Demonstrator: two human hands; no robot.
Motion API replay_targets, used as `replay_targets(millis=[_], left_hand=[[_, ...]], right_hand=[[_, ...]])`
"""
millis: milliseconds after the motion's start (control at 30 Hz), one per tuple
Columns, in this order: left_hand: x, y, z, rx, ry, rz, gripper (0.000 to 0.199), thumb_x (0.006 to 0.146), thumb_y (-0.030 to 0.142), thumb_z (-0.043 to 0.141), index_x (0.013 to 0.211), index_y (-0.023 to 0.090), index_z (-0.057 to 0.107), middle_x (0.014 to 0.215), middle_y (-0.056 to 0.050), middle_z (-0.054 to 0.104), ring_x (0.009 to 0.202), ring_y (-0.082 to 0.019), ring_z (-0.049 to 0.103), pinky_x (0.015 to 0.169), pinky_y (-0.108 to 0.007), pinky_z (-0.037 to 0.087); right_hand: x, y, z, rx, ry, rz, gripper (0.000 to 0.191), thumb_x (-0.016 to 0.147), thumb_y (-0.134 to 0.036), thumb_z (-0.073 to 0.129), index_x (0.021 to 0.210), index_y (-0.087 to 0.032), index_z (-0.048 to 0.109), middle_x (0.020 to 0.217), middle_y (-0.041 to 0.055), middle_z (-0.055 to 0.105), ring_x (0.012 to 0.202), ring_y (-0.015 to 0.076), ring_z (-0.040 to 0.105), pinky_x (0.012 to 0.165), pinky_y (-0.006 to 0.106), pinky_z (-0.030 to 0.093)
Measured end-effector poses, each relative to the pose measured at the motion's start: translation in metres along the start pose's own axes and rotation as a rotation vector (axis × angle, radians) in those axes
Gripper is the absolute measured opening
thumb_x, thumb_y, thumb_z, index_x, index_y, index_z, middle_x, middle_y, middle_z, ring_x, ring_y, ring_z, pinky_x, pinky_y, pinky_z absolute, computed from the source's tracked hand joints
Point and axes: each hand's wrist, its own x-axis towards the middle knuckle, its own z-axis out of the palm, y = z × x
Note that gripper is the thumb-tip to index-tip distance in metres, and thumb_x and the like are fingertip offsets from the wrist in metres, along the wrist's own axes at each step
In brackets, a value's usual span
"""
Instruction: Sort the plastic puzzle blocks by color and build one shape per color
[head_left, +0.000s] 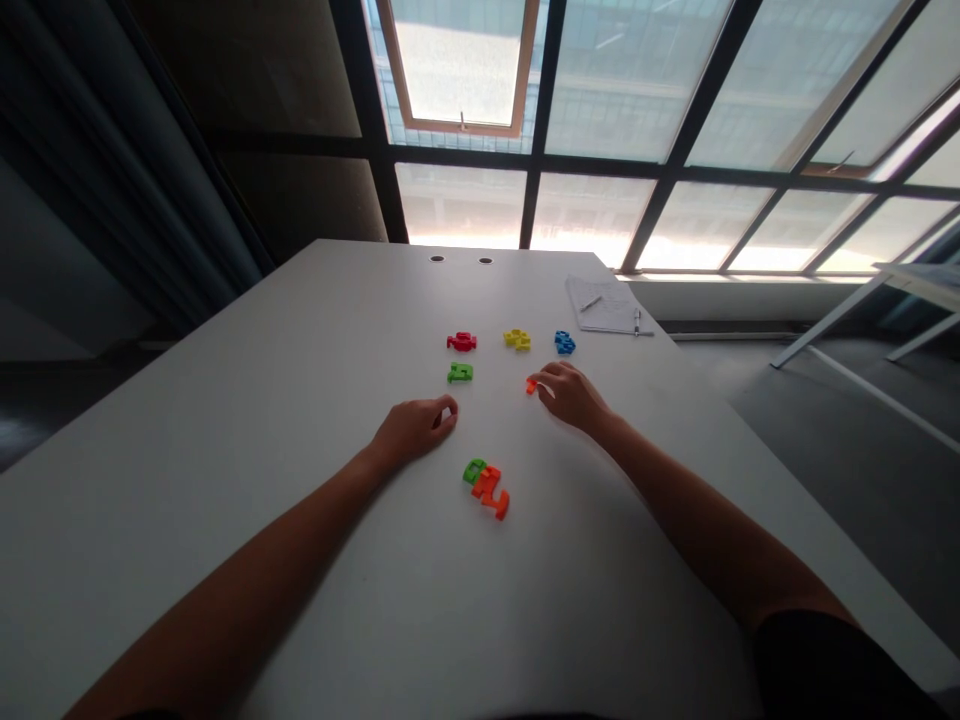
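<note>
My right hand (pixel 571 396) is above the white table (pixel 360 330), its thumb and fingertips closed on a small orange plastic piece (pixel 531 386). Part of that piece is hidden by the fingers. To the left, my left hand (pixel 415 432) rests on the tabletop with its fingers curled and the thumb near the index tip; nothing shows between them. Nearer to me, between the forearms, lies a cluster of orange plastic pieces (pixel 487 482) touching a green piece (pixel 474 471). Just beyond my left hand sits another green piece (pixel 460 373).
Farther back stand a red plastic piece (pixel 462 342), a yellow one (pixel 517 340) and a blue one (pixel 565 343), roughly in a row. Papers (pixel 609 305) with pens lie near the right edge. Two round holes pierce the far end. A window wall rises behind.
</note>
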Motion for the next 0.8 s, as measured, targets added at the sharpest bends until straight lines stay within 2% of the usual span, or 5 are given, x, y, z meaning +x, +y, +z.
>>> replay_targets(millis=[333,567,667,733,800], left_hand=[[0.001,0.0,0.0,-0.007,-0.006,-0.007,0.031,0.099,0.048,0.049,0.107,0.028,0.071,0.078,0.0,0.072,0.068,-0.019,0.064,0.063,-0.029,0.037],[0.0,0.001,-0.001,-0.008,-0.007,-0.011,0.031,0.099,0.047,0.048,0.106,0.028,0.07,0.077,0.0,0.071,0.065,-0.018,0.062,0.062,-0.029,0.036],[0.0,0.0,0.0,-0.009,-0.006,-0.013,0.031,0.099,0.047,0.048,0.107,0.027,0.071,0.077,0.0,0.071,0.066,-0.018,0.062,0.063,-0.029,0.036],[0.0,0.0,0.0,-0.01,-0.004,-0.013,0.031,0.099,0.048,0.048,0.107,0.027,0.071,0.077,0.001,0.071,0.065,-0.018,0.062,0.063,-0.029,0.037],[0.0,0.0,0.0,-0.009,0.002,-0.008,0.031,0.099,0.048,0.048,0.106,0.028,0.071,0.076,0.001,0.071,0.065,-0.018,0.062,0.062,-0.029,0.037]], right_hand=[[-0.003,-0.013,0.006,-0.095,-0.171,0.039,0.047,0.104,-0.024,0.055,0.15,-0.015,0.06,0.154,0.012,0.061,0.125,0.0306,0.061,0.114,0.044,0.045],[-0.004,-0.009,0.009,-0.018,-0.066,-0.012,0.057,0.101,-0.02,0.058,0.158,-0.016,0.052,0.166,0.0153,0.047,0.131,0.0326,0.06,0.114,0.05,0.047],[-0.001,-0.016,0.002,0.163,-0.019,-0.21,0.036,0.101,-0.016,0.057,0.134,-0.019,0.072,0.14,0.0142,0.071,0.119,0.029,0.067,0.109,0.05,0.051],[0.0,-0.028,-0.007,0.351,-0.08,-0.35,0.025,0.102,-0.016,0.058,0.114,-0.02,0.08,0.111,0.0102,0.081,0.101,0.0235,0.072,0.101,0.042,0.054],[-0.001,-0.045,-0.017,0.526,-0.195,-0.427,0.02,0.101,-0.017,0.063,0.107,-0.021,0.082,0.102,0.0076,0.082,0.09,0.0189,0.074,0.092,0.034,0.057]])
